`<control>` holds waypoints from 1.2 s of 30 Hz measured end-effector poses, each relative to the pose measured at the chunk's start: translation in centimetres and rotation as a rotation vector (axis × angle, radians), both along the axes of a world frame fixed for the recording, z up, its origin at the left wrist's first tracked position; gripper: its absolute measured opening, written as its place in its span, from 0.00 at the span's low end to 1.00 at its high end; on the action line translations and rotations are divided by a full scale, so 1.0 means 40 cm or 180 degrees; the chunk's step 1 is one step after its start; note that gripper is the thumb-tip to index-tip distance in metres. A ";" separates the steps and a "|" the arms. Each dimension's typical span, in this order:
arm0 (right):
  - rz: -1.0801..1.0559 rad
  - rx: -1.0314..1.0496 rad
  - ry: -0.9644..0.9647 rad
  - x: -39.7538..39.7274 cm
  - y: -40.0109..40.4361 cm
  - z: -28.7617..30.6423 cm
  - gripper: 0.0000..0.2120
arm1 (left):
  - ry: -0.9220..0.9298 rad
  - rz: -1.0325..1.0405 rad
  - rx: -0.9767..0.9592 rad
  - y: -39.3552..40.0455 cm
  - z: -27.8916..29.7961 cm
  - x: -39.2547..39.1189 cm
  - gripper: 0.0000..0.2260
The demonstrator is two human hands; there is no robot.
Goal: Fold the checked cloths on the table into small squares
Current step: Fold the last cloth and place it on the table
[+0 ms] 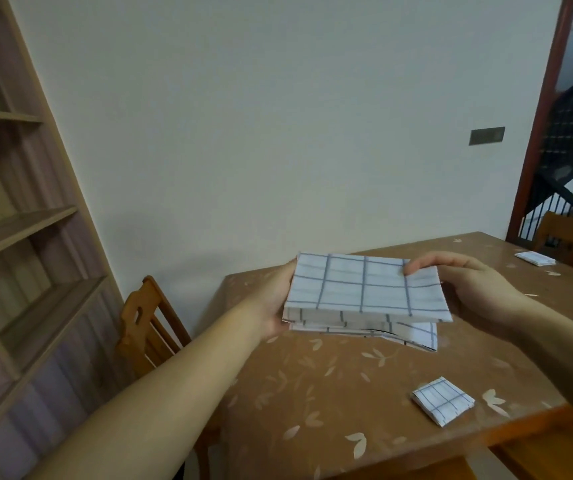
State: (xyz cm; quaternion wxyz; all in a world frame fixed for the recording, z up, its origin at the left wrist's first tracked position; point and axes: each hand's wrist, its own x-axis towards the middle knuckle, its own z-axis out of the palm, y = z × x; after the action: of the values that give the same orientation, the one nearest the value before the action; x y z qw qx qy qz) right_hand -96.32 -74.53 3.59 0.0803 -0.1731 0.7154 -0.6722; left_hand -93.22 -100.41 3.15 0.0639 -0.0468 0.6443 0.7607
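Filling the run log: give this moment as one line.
left hand: holds cloth | right hand: holds cloth | cloth: half-folded, above table | folded squares: near, far

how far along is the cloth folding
Done: two small folded squares lie on the table, one near and one far right. In hand: the left hand and right hand hold a partly folded cloth above it. Left: folding it smaller.
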 end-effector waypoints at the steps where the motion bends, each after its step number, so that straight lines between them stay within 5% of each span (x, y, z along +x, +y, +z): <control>1: -0.0029 0.0024 0.0117 0.003 -0.003 0.005 0.18 | -0.0138 -0.0093 -0.0044 -0.009 -0.007 -0.007 0.24; 3: -0.0074 0.0113 0.0376 0.006 -0.007 0.011 0.19 | -0.0243 -0.0291 -0.0038 -0.024 -0.012 -0.006 0.30; 8: -0.0014 0.0356 0.0683 0.001 -0.010 0.012 0.24 | -0.0036 -0.0327 -0.0262 -0.029 -0.011 0.009 0.11; 13: 0.0271 0.0628 0.0825 -0.003 -0.001 0.010 0.27 | 0.0051 -0.0303 -0.0272 -0.034 -0.012 0.010 0.12; 20: 0.0825 0.1271 0.0654 -0.017 0.039 0.015 0.08 | 0.0397 -0.0279 -0.1066 -0.032 -0.005 -0.002 0.12; 24: 0.0764 0.1324 0.0654 -0.003 0.006 0.029 0.25 | 0.0560 -0.0752 -0.1760 -0.006 0.020 0.003 0.13; 27: 0.0601 0.1557 0.0984 0.006 -0.048 0.033 0.27 | 0.0798 -0.1074 -0.1999 0.023 0.030 -0.003 0.18; 32: 0.0147 0.0884 0.0887 0.010 -0.069 0.024 0.14 | 0.0965 -0.0701 -0.1265 0.033 0.034 -0.014 0.21; 36: -0.0382 0.0155 0.0894 -0.001 -0.072 0.003 0.12 | 0.0863 -0.0209 -0.0236 0.049 0.035 -0.012 0.11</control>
State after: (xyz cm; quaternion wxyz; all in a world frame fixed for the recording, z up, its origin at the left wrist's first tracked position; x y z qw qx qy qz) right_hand -96.35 -77.43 3.72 -0.0567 -0.2204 0.7447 -0.6274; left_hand -93.71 -98.43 4.54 -0.0007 0.0752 0.6759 0.7331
